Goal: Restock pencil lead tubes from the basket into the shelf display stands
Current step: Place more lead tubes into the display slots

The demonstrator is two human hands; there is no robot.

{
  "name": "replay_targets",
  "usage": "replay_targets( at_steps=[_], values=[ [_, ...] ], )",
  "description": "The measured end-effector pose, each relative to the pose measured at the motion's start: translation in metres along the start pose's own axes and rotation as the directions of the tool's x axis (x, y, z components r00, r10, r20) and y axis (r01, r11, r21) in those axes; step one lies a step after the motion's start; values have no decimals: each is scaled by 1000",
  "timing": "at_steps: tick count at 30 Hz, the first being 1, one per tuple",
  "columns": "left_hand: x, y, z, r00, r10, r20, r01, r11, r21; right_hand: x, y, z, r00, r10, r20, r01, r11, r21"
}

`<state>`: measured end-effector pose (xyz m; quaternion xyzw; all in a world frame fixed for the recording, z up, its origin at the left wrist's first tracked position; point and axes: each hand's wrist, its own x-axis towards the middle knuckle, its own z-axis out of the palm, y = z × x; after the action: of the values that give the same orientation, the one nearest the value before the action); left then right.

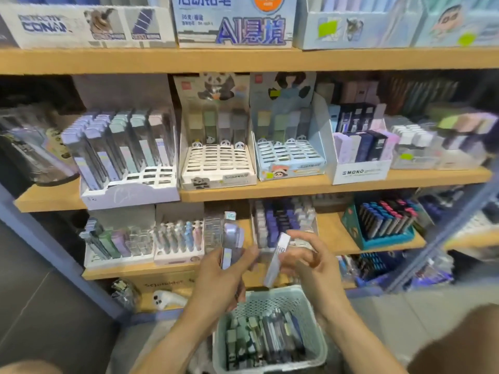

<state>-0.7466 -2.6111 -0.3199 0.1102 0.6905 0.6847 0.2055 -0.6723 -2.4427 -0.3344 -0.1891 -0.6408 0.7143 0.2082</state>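
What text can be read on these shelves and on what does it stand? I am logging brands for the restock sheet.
"CONAN": top-shelf box at left, partly blurred.
"AI" plus Chinese characters: blue top-shelf box.
"MONO": white display box on the middle shelf.
"Schneider", faint: cardboard box on the lowest shelf.
Too blurred to read: the label on the tube in the right hand, the yellow price stickers, and the tubes in the basket.

A single head-worn camera looks forward and down, close to the wooden shelves (243,60). The basket (270,298) sits at the bottom edge, right below the lens.
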Motion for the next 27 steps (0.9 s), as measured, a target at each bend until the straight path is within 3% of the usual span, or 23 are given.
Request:
replay_targets(
  at_steps=[5, 9, 17, 27],
  values=[
    [4, -29, 26, 954, -262, 145, 281, 950, -136, 39, 44, -60, 962, -28, -273, -10, 991, -135],
    [15, -37, 34, 909, -340, 241, 392, 894, -217, 79, 38, -81, 917, -226, -329, 115, 939, -324],
    [30, -39, 47, 914, -327, 240, 387, 880, -276, 122, 42, -95, 906, -421, -51, 272, 669, -692],
    [35, -42, 53, 927, -330, 175, 364, 906, -218, 139, 53, -108, 906, -379, 189, 383, 541, -749]
  ],
)
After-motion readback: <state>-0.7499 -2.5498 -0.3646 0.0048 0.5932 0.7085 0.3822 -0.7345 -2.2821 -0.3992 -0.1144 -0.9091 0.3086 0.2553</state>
